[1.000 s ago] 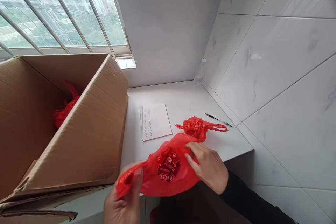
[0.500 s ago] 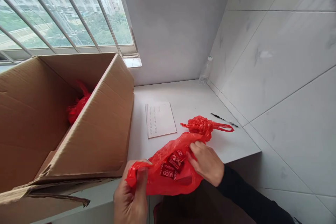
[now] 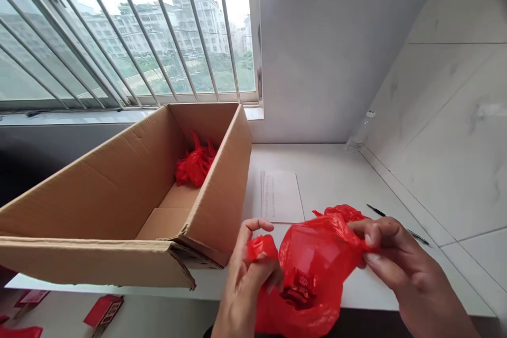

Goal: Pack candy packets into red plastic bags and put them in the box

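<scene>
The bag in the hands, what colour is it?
Red: the bag is thin red plastic, seen best in the head view.

Barred window with daylight, grey wall, marbled tile wall, white counter

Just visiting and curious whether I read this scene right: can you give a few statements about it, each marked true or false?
1. The left hand and right hand both grip the red bag. True.
2. The cardboard box is shut. False: it stands open, a red bundle inside.
3. A pen lies on the counter. True.
4. The paper sheet lies in the box. False: it lies on the counter beside it.
</scene>
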### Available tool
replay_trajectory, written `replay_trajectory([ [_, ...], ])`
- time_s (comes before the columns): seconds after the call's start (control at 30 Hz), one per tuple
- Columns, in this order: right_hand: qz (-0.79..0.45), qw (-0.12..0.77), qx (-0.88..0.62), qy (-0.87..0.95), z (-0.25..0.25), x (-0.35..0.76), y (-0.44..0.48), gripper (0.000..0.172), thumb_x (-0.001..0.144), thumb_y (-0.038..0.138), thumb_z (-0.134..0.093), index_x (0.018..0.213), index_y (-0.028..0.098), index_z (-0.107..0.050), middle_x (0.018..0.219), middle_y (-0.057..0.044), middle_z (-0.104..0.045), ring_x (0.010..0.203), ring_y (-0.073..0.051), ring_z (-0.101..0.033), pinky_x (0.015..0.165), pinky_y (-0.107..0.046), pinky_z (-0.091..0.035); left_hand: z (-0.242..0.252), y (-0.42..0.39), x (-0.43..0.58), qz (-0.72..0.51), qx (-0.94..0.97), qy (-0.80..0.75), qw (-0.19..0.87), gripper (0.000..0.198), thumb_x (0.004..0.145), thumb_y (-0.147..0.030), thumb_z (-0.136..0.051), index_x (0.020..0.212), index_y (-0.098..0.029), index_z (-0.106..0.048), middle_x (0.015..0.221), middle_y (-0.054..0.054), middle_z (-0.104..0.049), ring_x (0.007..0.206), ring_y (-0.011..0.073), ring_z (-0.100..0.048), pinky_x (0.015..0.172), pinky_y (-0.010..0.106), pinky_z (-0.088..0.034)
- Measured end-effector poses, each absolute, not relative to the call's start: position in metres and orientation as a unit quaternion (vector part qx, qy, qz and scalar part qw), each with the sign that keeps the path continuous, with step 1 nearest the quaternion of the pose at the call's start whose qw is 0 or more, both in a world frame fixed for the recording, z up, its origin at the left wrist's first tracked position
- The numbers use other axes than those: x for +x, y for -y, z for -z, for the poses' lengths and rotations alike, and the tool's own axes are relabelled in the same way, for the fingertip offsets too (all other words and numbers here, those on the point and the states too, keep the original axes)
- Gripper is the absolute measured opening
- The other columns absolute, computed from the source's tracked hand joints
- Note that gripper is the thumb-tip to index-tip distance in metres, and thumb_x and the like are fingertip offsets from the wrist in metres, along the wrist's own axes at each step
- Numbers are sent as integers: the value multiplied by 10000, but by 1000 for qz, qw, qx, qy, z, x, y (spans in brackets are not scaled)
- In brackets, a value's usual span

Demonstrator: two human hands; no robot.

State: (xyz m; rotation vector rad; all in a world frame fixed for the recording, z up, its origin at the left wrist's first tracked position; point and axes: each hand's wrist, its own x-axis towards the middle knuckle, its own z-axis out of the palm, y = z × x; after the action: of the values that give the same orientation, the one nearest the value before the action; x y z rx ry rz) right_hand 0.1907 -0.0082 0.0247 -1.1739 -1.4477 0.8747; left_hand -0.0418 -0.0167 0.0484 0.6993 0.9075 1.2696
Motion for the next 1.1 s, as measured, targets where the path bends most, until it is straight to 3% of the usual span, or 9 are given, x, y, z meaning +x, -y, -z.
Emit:
replay_trajectory([
  [0.1, -378, 504, -494, 599, -27, 187, 6, 69, 928, 342, -612, 919, 302, -555, 961, -31, -681, 837, -195, -715, 680, -260, -641, -47, 19, -47, -554, 307, -378, 675, 536, 730, -548, -785, 1127, -214, -649, 705, -36, -487, 625, 104, -398, 654, 247, -360],
  [0.3, -324, 446, -452, 702, -54, 172, -1, 145, 946, 330, -633, 1090, 326, -653, 942, -14, -702, 832, -163, -707, 722, -234, -625, -50, 19, -46, -542, 330, -490, 598, 427, 894, -601, -632, 767, -194, -634, 697, -3, -494, 663, 123, -453, 646, 240, -399],
  [0.5, -302, 466, -394, 732, -79, 156, -4, 111, 964, 216, -589, 978, 301, -659, 839, 1, -665, 775, -160, -651, 731, -308, -595, -51, 2, -45, -504, 397, -507, 575, 469, 881, -649, -612, 1005, -205, -697, 541, -48, -488, 488, 106, -442, 494, 220, -405],
  [0.6, -308, 453, -362, 754, -86, 150, -5, 188, 929, 138, -613, 1002, 304, -660, 855, 22, -669, 786, -141, -652, 747, -288, -592, -43, 6, -36, -513, 407, -560, 508, 498, 835, -590, -688, 1195, -246, -704, 890, 69, -729, 792, 216, -679, 665, 285, -540],
  [0.7, -310, 420, -342, 781, -87, 142, -5, 234, 904, 99, -624, 1013, 295, -690, 985, 15, -674, 806, -115, -663, 761, -256, -590, -38, 18, -26, -503, 479, -568, 442, 618, 749, -469, -764, 1338, -316, -657, 1322, 99, -683, 1211, 326, -624, 970, 394, -517],
  [0.77, -300, 397, -344, 796, -85, 137, -4, 223, 917, 121, -616, 1009, 297, -718, 1075, 0, -660, 808, -109, -666, 754, -250, -593, -37, 22, -22, -474, 511, -562, 444, 561, 728, -450, -766, 1265, -299, -705, 1261, 109, -708, 1148, 339, -647, 939, 405, -525],
  [0.87, -241, 376, -372, 813, -79, 136, -7, 271, 964, 262, -602, 1208, 336, -693, 1250, -42, -621, 968, -170, -672, 867, -330, -599, -40, 20, -24, -442, 501, -550, 500, 313, 806, -522, -697, 924, -241, -770, 836, 76, -722, 762, 245, -647, 689, 330, -525],
  [0.93, -216, 366, -396, 814, -75, 138, -11, 384, 989, 364, -581, 1371, 336, -597, 1312, -67, -608, 1089, -212, -641, 937, -386, -580, -42, 18, -27, -438, 486, -542, 528, 376, 822, -591, -677, 748, -226, -732, 663, 37, -638, 636, 192, -570, 612, 295, -483],
  [1.1, -307, 381, -386, 782, -65, 148, -18, 141, 990, 344, -608, 1051, 254, -698, 966, -16, -703, 931, -169, -650, 855, -319, -551, -42, 15, -34, -446, 384, -578, 566, 464, 712, -634, -789, 975, -252, -797, 724, 43, -690, 772, 223, -632, 705, 286, -514],
])
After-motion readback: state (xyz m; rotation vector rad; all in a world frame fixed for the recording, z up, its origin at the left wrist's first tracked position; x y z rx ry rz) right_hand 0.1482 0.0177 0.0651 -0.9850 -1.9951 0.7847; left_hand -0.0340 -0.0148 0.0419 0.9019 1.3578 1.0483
